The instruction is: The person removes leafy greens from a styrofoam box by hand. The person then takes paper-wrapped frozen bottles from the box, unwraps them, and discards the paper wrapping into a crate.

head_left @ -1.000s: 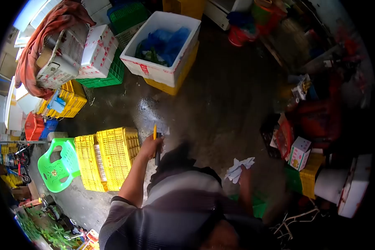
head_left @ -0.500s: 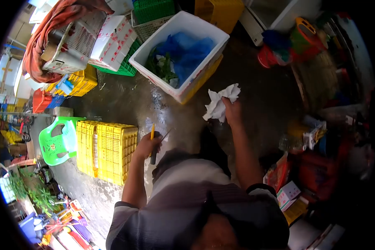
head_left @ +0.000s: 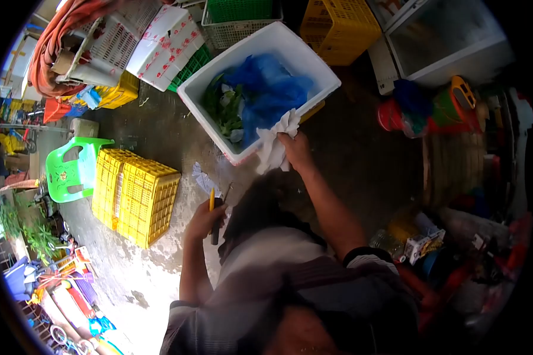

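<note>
My right hand (head_left: 296, 152) is closed on a crumpled sheet of white paper (head_left: 273, 148), which overlaps the near rim of a white foam box (head_left: 189, 97) in this view. Inside that box lie blue plastic bags (head_left: 278, 86) and green leaves (head_left: 222, 109). Lower left, my left hand (head_left: 204, 220) is wrapped around a dark-handled knife (head_left: 215, 235) with a thin blade pointing up. A slim yellow stick-like thing (head_left: 212, 200) juts from the same grip. Just beyond it, a pale scrap (head_left: 204, 178) rests on the wet floor.
A yellow crate (head_left: 137, 192) and a green plastic chair (head_left: 71, 171) stand at left. Behind are a flower-printed box (head_left: 167, 47), a green crate (head_left: 192, 66) and another yellow crate (head_left: 340, 32). A red bucket (head_left: 389, 115) and clutter line the right side.
My right hand has moved left with the paper, up to the foam box's near rim. The view has shifted; my left hand keeps its grip.
</note>
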A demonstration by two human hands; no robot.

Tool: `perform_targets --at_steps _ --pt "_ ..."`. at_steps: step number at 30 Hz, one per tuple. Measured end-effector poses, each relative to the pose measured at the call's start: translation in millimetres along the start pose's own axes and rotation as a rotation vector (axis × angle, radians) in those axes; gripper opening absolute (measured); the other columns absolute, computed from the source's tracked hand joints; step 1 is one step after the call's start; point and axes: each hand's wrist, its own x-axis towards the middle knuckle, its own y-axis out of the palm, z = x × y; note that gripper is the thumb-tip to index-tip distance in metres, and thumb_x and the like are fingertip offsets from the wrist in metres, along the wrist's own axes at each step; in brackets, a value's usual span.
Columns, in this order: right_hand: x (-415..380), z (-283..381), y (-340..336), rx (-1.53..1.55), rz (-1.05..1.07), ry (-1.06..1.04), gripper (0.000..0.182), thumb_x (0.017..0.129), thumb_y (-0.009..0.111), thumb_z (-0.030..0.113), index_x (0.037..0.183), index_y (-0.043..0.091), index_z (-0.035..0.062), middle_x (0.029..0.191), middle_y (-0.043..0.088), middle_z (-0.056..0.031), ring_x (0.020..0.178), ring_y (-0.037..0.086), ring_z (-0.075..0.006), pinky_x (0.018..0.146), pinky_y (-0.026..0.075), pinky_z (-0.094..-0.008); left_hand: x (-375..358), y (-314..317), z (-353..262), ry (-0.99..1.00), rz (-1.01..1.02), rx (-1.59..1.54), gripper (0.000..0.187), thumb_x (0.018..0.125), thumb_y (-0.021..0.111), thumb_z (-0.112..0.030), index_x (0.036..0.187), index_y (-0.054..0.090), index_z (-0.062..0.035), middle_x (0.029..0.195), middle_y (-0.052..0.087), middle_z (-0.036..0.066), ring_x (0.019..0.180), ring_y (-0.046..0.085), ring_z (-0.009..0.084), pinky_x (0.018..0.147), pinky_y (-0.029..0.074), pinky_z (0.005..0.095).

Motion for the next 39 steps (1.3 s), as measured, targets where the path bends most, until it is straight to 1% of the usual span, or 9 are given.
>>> perform_targets --at_steps 6,11,17,20,24,29,34,37,39 --pt "59 16 12 -0.09 0.009 -0.005 0.025 0.091 0.064 0.016 0.108 0.066 -0.0017 0.098 0.069 -0.0055 0.088 0.06 -0.0127 0.079 0.049 -0.0313 61 13 -27 -0.074 0.124 0.079 0.02 0.094 0.065 -0.021 0.093 0.059 -0.002 0.071 0.061 0.004 0.059 0.059 0.0136 0.056 0.049 0.0285" --pt "113 -16 34 -0.338 0.161 -0.09 0.038 0.088 0.071 0.028 0.11 0.064 -0.0017 0.101 0.07 -0.0171 0.09 0.067 -0.0292 0.081 0.052 -0.0386 90 32 -62 -0.077 0.235 0.246 0.022 0.093 0.064 -0.022 0.087 0.06 -0.0014 0.068 0.06 0.005 0.059 0.058 0.0153 0.057 0.048 0.03" --pt "148 -82 77 -0.259 0.564 -0.024 0.08 0.086 0.077 0.03 0.146 0.036 -0.003 0.138 0.052 -0.025 0.122 0.056 -0.0282 0.096 0.05 -0.0387 101 70 -94 -0.099 0.225 0.033 0.018 0.093 0.064 -0.02 0.09 0.06 -0.0027 0.069 0.059 0.004 0.058 0.058 0.0142 0.056 0.047 0.0291" --pt "152 -97 42 -0.218 0.569 0.119 0.075 0.087 0.077 0.029 0.145 0.04 -0.0011 0.134 0.056 -0.024 0.112 0.063 -0.0275 0.094 0.052 -0.038 115 91 -100 -0.141 0.156 0.051 0.02 0.093 0.067 -0.022 0.09 0.061 -0.0033 0.07 0.061 0.003 0.059 0.058 0.0137 0.056 0.047 0.0289" --pt "134 -82 -37 -0.14 0.49 0.051 0.05 0.089 0.071 0.037 0.119 0.062 -0.0029 0.105 0.071 -0.0194 0.091 0.07 -0.0269 0.079 0.055 -0.0373 123 128 -115 -0.105 0.022 -0.056 0.022 0.093 0.067 -0.025 0.09 0.062 -0.0043 0.07 0.062 0.002 0.06 0.059 0.0123 0.056 0.047 0.0284" --pt "115 -54 -152 -0.443 0.935 0.28 0.046 0.096 0.061 0.044 0.079 0.069 0.0022 0.074 0.069 -0.0076 0.068 0.066 -0.0171 0.065 0.051 -0.0329 140 195 -158 -0.096 0.06 -0.15 0.021 0.094 0.064 -0.024 0.089 0.063 -0.0044 0.07 0.063 0.004 0.061 0.061 0.0145 0.057 0.048 0.0293" --pt "87 -90 -207 0.136 0.955 0.681 0.051 0.098 0.053 0.049 0.111 0.062 0.0006 0.089 0.071 -0.0133 0.072 0.069 -0.025 0.068 0.057 -0.0371 192 271 -178 -0.069 0.344 -0.016 0.021 0.094 0.065 -0.023 0.097 0.064 -0.0017 0.077 0.065 0.006 0.067 0.063 0.0159 0.06 0.051 0.0295" --pt "78 -93 -227 0.227 0.885 0.096 0.044 0.098 0.055 0.038 0.122 0.056 0.0006 0.1 0.069 -0.0135 0.082 0.07 -0.0258 0.068 0.058 -0.0379 210 319 -213 -0.016 0.51 0.048 0.025 0.094 0.065 -0.024 0.101 0.065 -0.0003 0.083 0.066 0.007 0.072 0.064 0.0152 0.065 0.052 0.0291" --pt "83 -101 -241 0.408 0.711 0.162 0.039 0.097 0.056 0.029 0.123 0.055 0.0004 0.107 0.068 -0.0132 0.089 0.069 -0.0259 0.069 0.058 -0.039 215 340 -241 0.006 0.57 0.138 0.025 0.095 0.065 -0.024 0.101 0.065 -0.0002 0.085 0.067 0.007 0.074 0.064 0.0148 0.067 0.052 0.0289"
